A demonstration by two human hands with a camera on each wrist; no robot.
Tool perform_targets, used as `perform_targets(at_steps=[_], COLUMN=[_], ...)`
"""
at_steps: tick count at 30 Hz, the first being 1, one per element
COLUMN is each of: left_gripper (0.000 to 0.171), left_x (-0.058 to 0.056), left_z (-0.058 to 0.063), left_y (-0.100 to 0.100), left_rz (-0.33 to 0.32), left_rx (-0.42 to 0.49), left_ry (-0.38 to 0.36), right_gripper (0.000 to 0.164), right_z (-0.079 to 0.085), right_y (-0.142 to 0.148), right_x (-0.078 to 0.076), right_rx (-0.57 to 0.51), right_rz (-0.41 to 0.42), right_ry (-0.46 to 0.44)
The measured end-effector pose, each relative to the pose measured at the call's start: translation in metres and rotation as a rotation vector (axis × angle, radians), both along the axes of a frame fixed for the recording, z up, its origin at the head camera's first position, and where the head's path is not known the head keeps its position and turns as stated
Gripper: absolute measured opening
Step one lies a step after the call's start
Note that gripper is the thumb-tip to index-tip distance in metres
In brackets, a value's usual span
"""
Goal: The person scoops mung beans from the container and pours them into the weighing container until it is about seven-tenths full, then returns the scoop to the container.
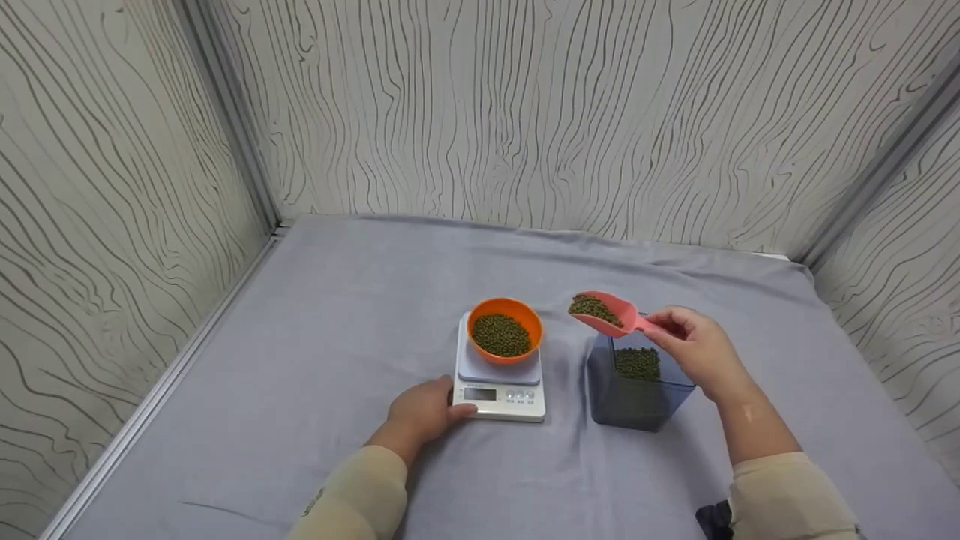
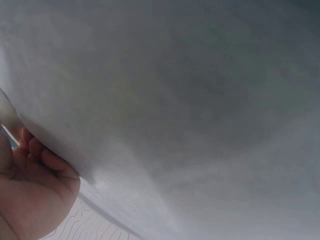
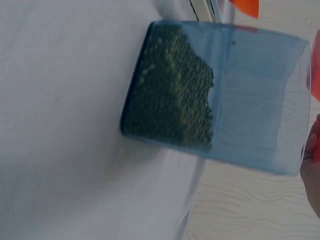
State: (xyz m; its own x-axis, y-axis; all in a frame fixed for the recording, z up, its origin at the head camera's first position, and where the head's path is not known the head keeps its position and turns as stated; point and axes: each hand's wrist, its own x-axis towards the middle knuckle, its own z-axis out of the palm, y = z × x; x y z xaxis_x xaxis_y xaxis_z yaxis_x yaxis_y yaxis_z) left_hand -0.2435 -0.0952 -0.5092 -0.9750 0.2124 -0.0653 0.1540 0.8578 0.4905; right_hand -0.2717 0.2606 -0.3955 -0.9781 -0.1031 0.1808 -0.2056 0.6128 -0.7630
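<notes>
While pale panels (image 1: pixel 525 112) with dark wavy lines stand along its far, left and right edges, a tabletop (image 1: pixel 315 330) spread with creased grey cloth carries the things. Cream sleeves (image 1: pixel 784 495) reach over it from the near side. Right of the tabletop's middle, well short of the far edge, a translucent bluish container (image 1: pixel 630 412) stands upright. Just beside it on the side toward the left edge, with a strip of cloth between, lies a white scale (image 1: pixel 517 411), roughly midway between the tabletop's left and right edges. The left grip (image 1: pixel 424 409) holds this scale at its near left corner, thumb on top and fingers at the side. Over the part of the container toward the tabletop's right edge is the right grip (image 1: pixel 701 349); whether it touches the rim cannot be told. On the scale's platform rests an orange bowl (image 1: pixel 529 315), open side up, with the right grip well apart from it. Narrowed on a handle, the right grip pinches a pink scoop (image 1: pixel 622 306), which points toward the left edge, higher than the container and apart from the bowl. The scale's small display (image 1: pixel 480 394) faces up, its reading too faint to tell. Smallest are green grains (image 1: pixel 500 335), in the bowl, scoop and container alike.
</notes>
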Motion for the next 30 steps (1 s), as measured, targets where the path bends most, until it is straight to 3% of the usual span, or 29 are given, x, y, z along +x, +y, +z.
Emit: perform_targets(at_steps=[6,11,19,30], left_gripper=[0.045,0.049,0.052,0.045], left_x=[-0.003,-0.004,-0.004,-0.004], left_z=[-0.003,-0.004,-0.005,-0.004], left_y=[0.000,0.000,0.000,0.000], left_rz=[0.005,0.008,0.011,-0.001], left_rx=[-0.002,0.000,0.002,0.021], left_ry=[-0.016,-0.028,-0.036,-0.009], right_gripper=[0.029,0.022,0.008,0.010], right_z=[0.003,0.001,-0.006,-0.009], right_y=[-0.025,-0.040,-0.056,-0.067], right_x=[-0.006,-0.010,-0.013,-0.015], right_rx=[0.058,0.117,0.258,0.382], right_rz=[0.009,0.016,0.044,0.121], right_ry=[-0.025,0.008,0.166,0.432])
